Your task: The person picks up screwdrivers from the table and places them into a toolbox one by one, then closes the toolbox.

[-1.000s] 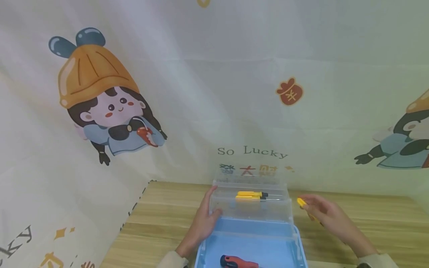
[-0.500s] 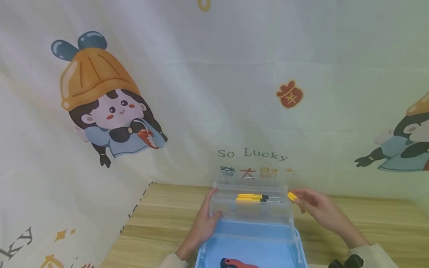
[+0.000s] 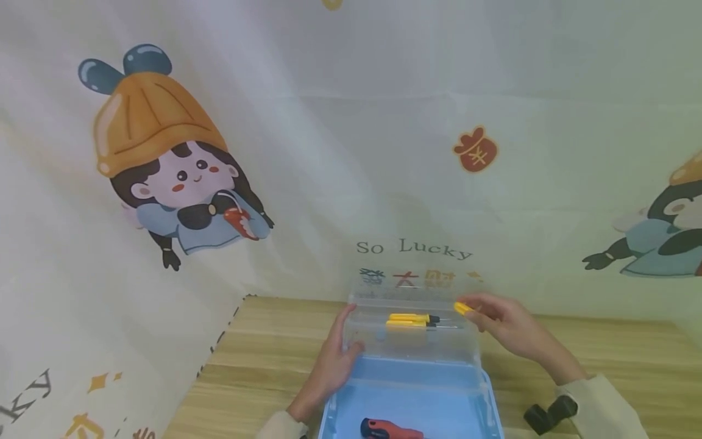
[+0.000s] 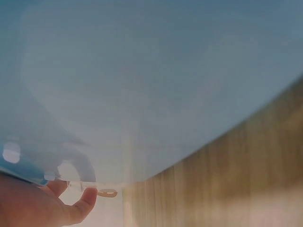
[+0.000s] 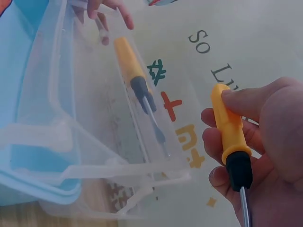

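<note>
A blue box (image 3: 417, 399) with its clear lid (image 3: 411, 349) raised stands before me on the wooden table. My left hand (image 3: 333, 364) grips the lid's left edge, thumb in front. Yellow-handled screwdrivers (image 3: 407, 321) lie side by side in the clear lid, shafts to the right. Above the lid's right end, my right hand (image 3: 510, 324) pinches another yellow screwdriver (image 5: 229, 127); the right wrist view shows its black collar and metal shaft. A tool with a red and black handle (image 3: 392, 429) lies in the blue box, its lower part cut off by the frame.
The wooden table (image 3: 263, 347) extends to both sides of the box. A printed cloth (image 3: 329, 152) hangs behind and at the left. By the right sleeve is a black object (image 3: 548, 414).
My right hand has moved left and slightly up with the screwdriver, from beside the lid to its right end. The left hand has stayed on the lid.
</note>
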### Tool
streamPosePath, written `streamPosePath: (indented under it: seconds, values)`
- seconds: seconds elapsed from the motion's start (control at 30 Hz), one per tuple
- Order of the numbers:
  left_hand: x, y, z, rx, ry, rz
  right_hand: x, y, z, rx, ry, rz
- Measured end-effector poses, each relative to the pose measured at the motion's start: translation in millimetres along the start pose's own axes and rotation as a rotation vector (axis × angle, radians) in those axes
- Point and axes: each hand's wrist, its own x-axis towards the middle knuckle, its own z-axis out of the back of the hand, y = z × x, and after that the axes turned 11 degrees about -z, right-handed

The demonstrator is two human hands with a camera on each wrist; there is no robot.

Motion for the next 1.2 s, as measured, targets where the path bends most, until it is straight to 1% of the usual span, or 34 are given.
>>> streamPosePath:
  seconds: [0.13, 0.27, 0.37, 0.47, 0.63, 0.83, 0.93, 1.07, 1.2]
  values:
    - [-0.5, 2.8, 1.4, 0.002, 0.002, -0.016, 6.7, 5.8, -3.9, -0.02, -0.004, 0.033]
    - [0.0, 2.4, 1.3, -0.001, 0.002, -0.017, 12.8, 11.6, -6.1, -0.031, -0.007, 0.069]
    - [-0.1, 1.5, 0.6, -0.006, 0.0, -0.007, 15.6, 15.2, -6.2, -0.032, 0.001, 0.064]
    - [-1.6, 0.3, 0.9, -0.009, -0.003, -0.004, 18.2, 18.2, -6.8, -0.038, 0.009, 0.041]
    - [-1.8, 0.3, 1.5, -0.022, 0.0, -0.008, 23.9, 21.6, -8.1, -0.081, -0.001, 0.022]
    - [-1.2, 0.9, 2.1, -0.013, 0.001, -0.009, 31.7, 23.9, -10.8, -0.128, -0.027, 0.063]
    - [-1.1, 1.2, 2.1, -0.005, 0.002, -0.007, 34.4, 25.1, -11.5, -0.138, -0.03, 0.069]
    - [-0.9, 1.8, 2.2, 0.006, 0.001, -0.017, 37.4, 28.3, -12.3, -0.131, -0.027, 0.068]
    - [-1.4, 1.4, 2.9, 0.006, -0.003, -0.026, 41.2, 32.2, -14.4, -0.101, -0.011, 0.091]
